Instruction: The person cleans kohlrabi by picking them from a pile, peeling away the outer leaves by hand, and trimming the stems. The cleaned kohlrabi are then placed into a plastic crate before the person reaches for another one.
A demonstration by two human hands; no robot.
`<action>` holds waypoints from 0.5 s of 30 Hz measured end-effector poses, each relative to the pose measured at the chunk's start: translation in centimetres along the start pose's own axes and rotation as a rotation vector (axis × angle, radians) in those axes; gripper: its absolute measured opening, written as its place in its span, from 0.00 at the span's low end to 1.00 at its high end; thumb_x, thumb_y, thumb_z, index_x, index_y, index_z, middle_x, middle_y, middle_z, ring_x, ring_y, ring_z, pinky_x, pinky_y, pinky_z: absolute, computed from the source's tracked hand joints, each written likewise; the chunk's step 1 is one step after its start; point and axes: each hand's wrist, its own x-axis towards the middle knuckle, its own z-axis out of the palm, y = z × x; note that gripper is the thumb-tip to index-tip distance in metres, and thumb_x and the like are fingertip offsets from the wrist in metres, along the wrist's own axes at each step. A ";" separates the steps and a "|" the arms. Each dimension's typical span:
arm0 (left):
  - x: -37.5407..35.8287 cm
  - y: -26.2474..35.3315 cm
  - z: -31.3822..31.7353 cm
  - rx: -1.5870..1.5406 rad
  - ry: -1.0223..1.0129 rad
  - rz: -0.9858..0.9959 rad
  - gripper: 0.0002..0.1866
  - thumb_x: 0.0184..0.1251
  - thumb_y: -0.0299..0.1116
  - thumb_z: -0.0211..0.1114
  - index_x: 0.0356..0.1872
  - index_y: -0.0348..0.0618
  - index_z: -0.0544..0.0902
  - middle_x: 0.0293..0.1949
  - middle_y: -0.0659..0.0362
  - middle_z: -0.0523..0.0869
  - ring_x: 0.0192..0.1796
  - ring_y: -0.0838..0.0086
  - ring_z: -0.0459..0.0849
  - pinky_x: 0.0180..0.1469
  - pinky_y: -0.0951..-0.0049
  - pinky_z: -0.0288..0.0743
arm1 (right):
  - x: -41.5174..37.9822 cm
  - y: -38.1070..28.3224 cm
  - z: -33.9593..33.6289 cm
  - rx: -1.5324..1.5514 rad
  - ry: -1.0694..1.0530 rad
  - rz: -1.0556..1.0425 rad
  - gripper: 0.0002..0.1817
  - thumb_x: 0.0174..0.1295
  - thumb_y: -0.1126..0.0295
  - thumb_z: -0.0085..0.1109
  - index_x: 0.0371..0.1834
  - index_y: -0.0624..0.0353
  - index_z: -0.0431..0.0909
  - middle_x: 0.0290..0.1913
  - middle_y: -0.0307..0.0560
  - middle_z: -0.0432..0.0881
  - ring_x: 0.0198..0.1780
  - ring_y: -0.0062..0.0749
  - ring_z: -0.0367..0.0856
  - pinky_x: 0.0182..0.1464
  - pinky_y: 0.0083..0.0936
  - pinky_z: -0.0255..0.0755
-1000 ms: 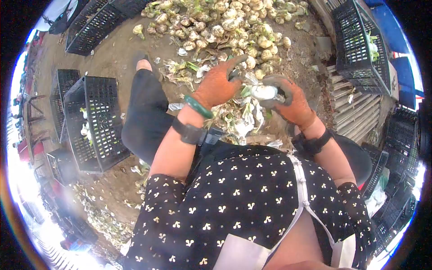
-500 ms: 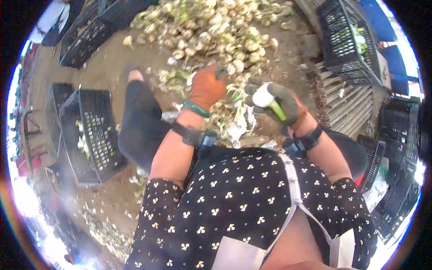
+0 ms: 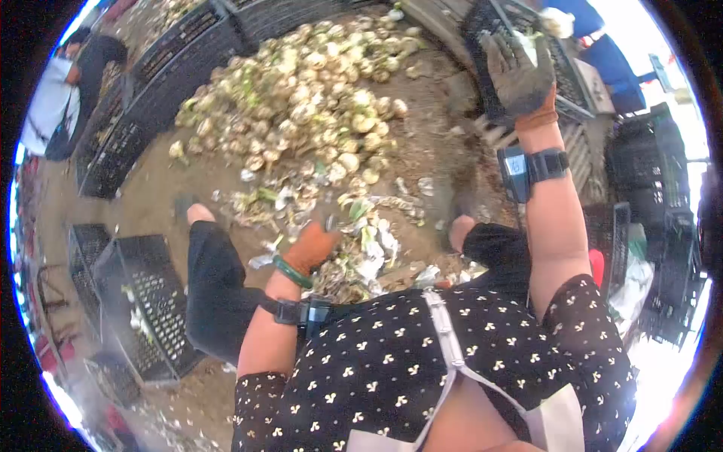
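My right hand [image 3: 520,79], in a grey-palmed orange glove, reaches out at the upper right with its fingers stretched and spread. It overlaps a black slatted crate [image 3: 576,83] in which something white and green shows. Just beyond the fingertips is a white bulb [image 3: 557,22], apart from the hand. My left hand [image 3: 312,247], in the same kind of glove, is closed low between my knees, over a litter of peeled leaves [image 3: 369,252]. What its fingers hold, if anything, is hidden. A large heap of pale bulbs [image 3: 301,105] with green tops lies in front of me.
Black crates [image 3: 143,294] stand at my left, one with white and green pieces. A row of crates [image 3: 181,60] curves behind the heap. More dark crates [image 3: 651,181] are stacked at right, near blue chairs [image 3: 610,71]. Another person [image 3: 56,105] is at the upper left.
My right hand has swung up and right from my lap to the crate, opening and letting go of the white bulb with its green stalk. My left hand sits lower in view, still closed.
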 end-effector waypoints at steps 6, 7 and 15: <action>-1.3 -2.1 -0.6 0.020 0.058 -0.035 0.20 0.54 0.31 0.55 0.49 0.35 0.72 0.37 0.47 0.81 0.39 0.60 0.79 0.43 0.66 0.72 | -2.2 12.2 -6.0 -0.931 0.393 0.615 0.26 0.54 0.53 0.59 0.53 0.55 0.74 0.51 0.42 0.77 0.50 0.32 0.74 0.51 0.26 0.68; -0.6 -3.4 -1.0 0.054 0.073 -0.013 0.20 0.53 0.31 0.55 0.49 0.35 0.73 0.38 0.46 0.81 0.40 0.60 0.79 0.44 0.66 0.71 | -1.9 15.8 -9.5 -1.373 0.283 0.673 0.24 0.54 0.55 0.59 0.52 0.54 0.75 0.49 0.44 0.78 0.46 0.28 0.75 0.49 0.26 0.69; 1.2 -3.5 -1.5 -0.013 0.063 -0.005 0.17 0.56 0.32 0.55 0.47 0.40 0.76 0.41 0.44 0.80 0.44 0.52 0.78 0.47 0.63 0.71 | -4.2 24.8 -21.5 -2.435 -1.173 1.140 0.17 0.60 0.63 0.46 0.48 0.58 0.76 0.46 0.60 0.78 0.46 0.51 0.77 0.45 0.37 0.73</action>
